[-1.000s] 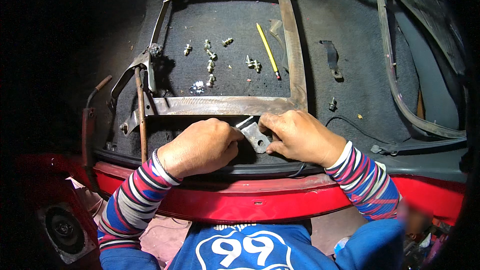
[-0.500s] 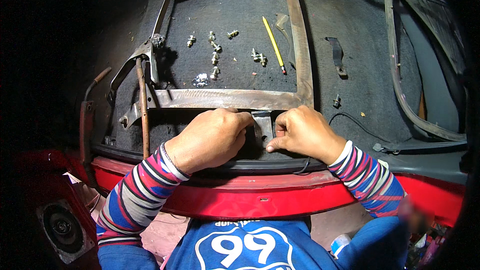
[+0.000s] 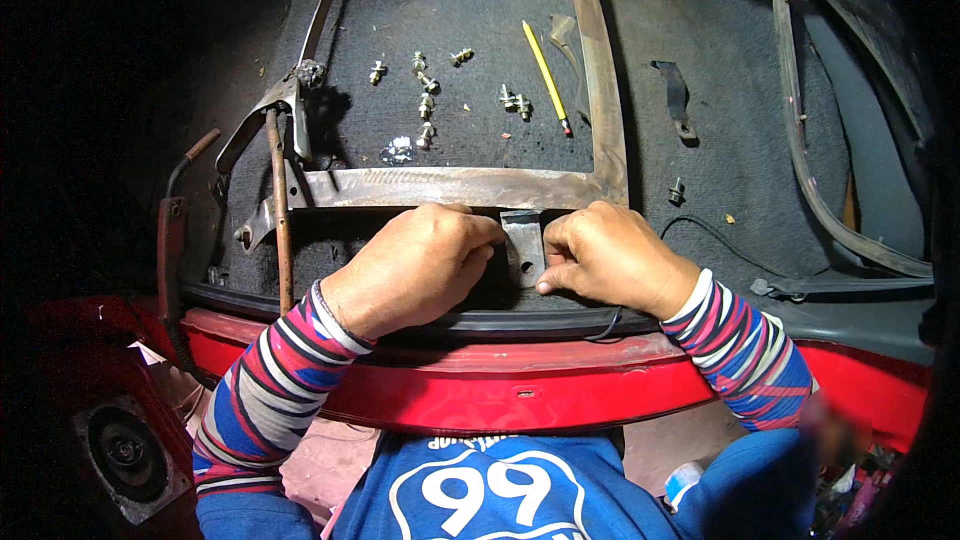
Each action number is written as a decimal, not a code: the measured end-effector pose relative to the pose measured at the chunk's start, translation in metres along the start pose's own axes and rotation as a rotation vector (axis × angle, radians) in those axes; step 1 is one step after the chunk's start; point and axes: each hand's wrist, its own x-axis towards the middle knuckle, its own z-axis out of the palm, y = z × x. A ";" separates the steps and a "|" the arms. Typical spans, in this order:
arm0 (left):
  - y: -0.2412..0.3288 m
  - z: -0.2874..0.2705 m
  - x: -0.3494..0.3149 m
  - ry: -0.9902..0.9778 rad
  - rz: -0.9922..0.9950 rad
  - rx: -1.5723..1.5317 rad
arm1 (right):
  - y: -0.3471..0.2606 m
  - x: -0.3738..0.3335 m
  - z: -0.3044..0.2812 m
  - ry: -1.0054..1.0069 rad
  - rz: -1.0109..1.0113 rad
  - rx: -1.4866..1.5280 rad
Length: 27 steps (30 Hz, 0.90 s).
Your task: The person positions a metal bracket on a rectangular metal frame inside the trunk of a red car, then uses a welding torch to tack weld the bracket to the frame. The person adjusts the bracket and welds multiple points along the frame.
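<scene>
Dark grey carpeted floor (image 3: 740, 140) of a red-edged vehicle compartment fills the view, seen from above, with a red painted sill (image 3: 500, 390) and a black rubber seal (image 3: 540, 322) along its near edge. Largest of the loose parts, a rusty rectangular steel frame (image 3: 600, 70) lies flat in the middle of the carpet, its near bar running just beyond both hands. At the frame's left corner a rust-brown metal rod (image 3: 280, 210) stands against a grey steel hinge bracket (image 3: 262, 112); a curved grey rubber strip (image 3: 800, 160) bends along the carpet's right edge. Left hand (image 3: 410, 265), knuckles up and fingers curled, presses its fingertips against the left edge of a small grey steel plate with a round hole (image 3: 524, 245); whether they close around it cannot be told. Right hand (image 3: 605, 258), likewise curled, pinches the plate's right edge between thumb and forefinger. This plate sits upright between the two hands at the near edge of the carpet, its top touching the underside of the frame's near bar. Inside the frame, a yellow pencil with a red tip (image 3: 546, 76) lies diagonally near the right bar, and a scatter of small silver bolts (image 3: 425, 105) rests in the centre. A small black strap (image 3: 675, 100) lies outside the frame's right bar.
</scene>
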 end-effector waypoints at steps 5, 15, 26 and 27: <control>0.002 0.004 0.000 0.112 0.015 -0.134 | -0.006 0.001 -0.001 0.034 -0.059 0.016; 0.007 -0.001 0.002 0.006 -0.095 -0.039 | -0.010 -0.002 -0.006 0.044 0.150 -0.046; 0.005 0.002 0.005 0.018 -0.097 -0.097 | -0.011 -0.003 -0.006 0.129 0.078 -0.152; 0.005 0.002 0.005 0.024 -0.085 -0.098 | -0.011 -0.003 -0.006 0.127 0.085 -0.170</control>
